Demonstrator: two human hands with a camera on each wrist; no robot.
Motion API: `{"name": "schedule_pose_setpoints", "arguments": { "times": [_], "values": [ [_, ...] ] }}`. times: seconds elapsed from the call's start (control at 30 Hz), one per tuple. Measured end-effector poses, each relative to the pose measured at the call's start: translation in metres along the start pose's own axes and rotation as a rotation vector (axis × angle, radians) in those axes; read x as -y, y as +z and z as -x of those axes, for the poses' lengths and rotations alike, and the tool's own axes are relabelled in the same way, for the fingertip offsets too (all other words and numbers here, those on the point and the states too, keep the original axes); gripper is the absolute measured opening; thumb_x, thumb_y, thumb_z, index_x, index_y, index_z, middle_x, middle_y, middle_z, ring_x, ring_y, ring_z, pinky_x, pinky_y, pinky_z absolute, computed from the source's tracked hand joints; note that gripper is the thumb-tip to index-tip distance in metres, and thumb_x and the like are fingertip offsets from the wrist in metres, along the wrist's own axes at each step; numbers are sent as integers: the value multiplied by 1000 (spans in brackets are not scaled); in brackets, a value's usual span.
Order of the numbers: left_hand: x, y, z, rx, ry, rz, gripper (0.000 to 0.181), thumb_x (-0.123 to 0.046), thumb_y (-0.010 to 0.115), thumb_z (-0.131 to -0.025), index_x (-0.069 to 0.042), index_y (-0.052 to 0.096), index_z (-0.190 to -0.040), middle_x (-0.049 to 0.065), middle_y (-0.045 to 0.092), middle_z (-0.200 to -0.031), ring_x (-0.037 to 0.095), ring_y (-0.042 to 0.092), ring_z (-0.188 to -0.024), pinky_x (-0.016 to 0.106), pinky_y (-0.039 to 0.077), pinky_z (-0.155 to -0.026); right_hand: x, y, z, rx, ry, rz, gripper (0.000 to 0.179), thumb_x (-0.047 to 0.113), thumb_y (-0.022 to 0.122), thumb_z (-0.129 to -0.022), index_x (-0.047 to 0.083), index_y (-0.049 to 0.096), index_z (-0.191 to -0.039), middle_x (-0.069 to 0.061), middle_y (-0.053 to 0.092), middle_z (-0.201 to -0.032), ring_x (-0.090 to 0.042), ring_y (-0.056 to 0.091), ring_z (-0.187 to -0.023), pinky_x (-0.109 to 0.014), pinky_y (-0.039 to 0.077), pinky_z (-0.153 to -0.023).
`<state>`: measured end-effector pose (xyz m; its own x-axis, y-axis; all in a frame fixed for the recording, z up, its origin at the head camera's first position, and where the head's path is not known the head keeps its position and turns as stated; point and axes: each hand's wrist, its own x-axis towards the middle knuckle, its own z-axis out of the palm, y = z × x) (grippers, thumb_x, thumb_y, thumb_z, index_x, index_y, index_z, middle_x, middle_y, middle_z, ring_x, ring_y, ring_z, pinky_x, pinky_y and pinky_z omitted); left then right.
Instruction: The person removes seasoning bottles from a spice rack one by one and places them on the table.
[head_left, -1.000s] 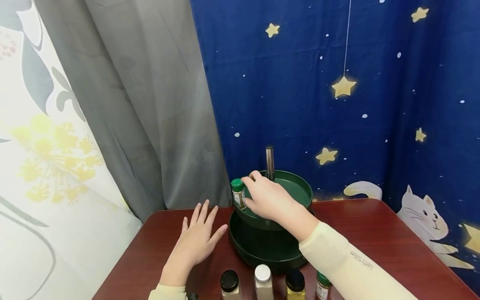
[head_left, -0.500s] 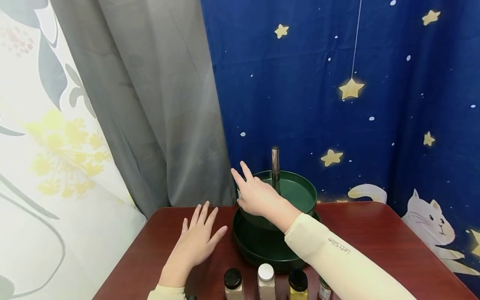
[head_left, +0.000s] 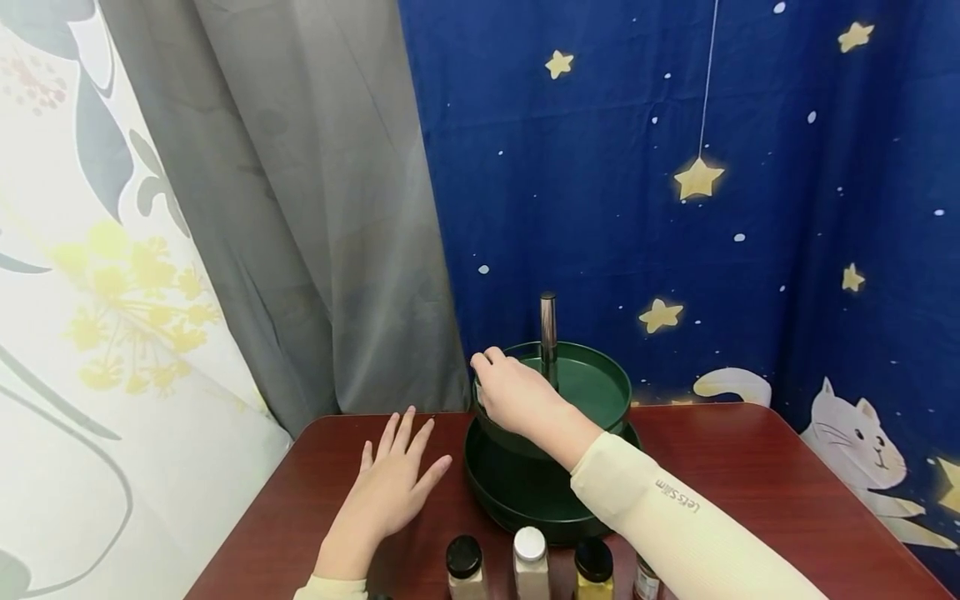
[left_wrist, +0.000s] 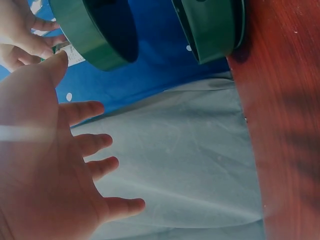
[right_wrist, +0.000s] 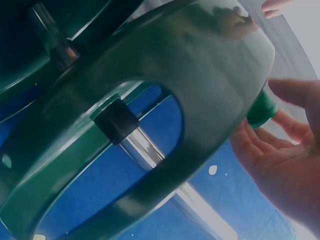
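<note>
A dark red table (head_left: 750,483) stands before grey and star-printed blue curtains. Nearest along its front edge stand four spice jars (head_left: 529,560) in a row. Beyond them the left hand (head_left: 393,487) lies flat on the wood, fingers spread, holding nothing. Farther back stands a green two-tier rack (head_left: 592,392). At its upper tray's left rim the right hand (head_left: 513,393) curls round a green-capped spice jar (right_wrist: 261,111), which the hand mostly hides from the head view.
</note>
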<state>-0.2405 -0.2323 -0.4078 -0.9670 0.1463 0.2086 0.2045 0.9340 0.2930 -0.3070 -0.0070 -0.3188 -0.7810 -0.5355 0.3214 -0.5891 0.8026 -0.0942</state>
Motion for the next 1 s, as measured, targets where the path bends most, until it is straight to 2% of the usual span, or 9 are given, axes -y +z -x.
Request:
{"name": "schedule_pose_setpoints", "arguments": {
  "times": [0.07,0.17,0.3,0.43,0.7,0.83,1.0],
  "values": [
    [0,0,-1,-3,3,-4,77,-69,43,-107,-21,37,-167,10,15,-181,38,8,-169,80,10,-126,-1,-1,0,-20,-6,-3,33,18,61,-109,4,57,-139,-17,63,-132,-26,73,-101,-38,64,-85],
    [1,0,-1,-5,2,-11,77,-69,43,-107,-21,38,-167,10,14,-181,37,8,-169,80,11,-126,-1,-3,1,-28,0,-19,30,19,62,-109,5,58,-135,-17,64,-125,-23,71,-93,-36,64,-82],
    [1,0,-1,-1,-5,-8,76,-68,43,-107,-21,38,-167,9,13,-181,37,7,-169,80,11,-125,-2,-4,5,-54,-7,-55,31,18,64,-108,3,59,-134,-17,63,-123,-23,69,-91,-36,63,-83],
    [2,-1,2,3,-5,-5,79,-71,40,-106,-21,39,-167,10,14,-181,39,8,-169,80,11,-125,0,-5,10,-118,-30,-81,32,17,65,-107,3,61,-135,-17,63,-124,-22,69,-91,-35,64,-84],
    [6,-3,2,5,-19,-12,82,-73,40,-105,-20,38,-167,12,15,-181,39,7,-168,80,10,-125,13,-37,34,-261,-30,-210,33,18,68,-105,9,64,-137,-12,63,-130,-17,72,-94,-34,64,-86],
    [5,-3,4,13,-22,-8,82,-72,42,-105,-19,39,-166,13,16,-180,40,8,-168,81,10,-125,27,-45,49,-270,-74,-262,33,20,70,-105,9,66,-135,-10,65,-130,-17,73,-96,-34,65,-87],
    [3,-5,6,12,-18,-6,79,-69,44,-106,-18,40,-166,13,17,-180,42,9,-168,81,11,-124,44,-44,64,-251,-127,-295,32,21,71,-104,9,66,-134,-8,65,-129,-14,73,-94,-30,64,-84]
  ]
}}
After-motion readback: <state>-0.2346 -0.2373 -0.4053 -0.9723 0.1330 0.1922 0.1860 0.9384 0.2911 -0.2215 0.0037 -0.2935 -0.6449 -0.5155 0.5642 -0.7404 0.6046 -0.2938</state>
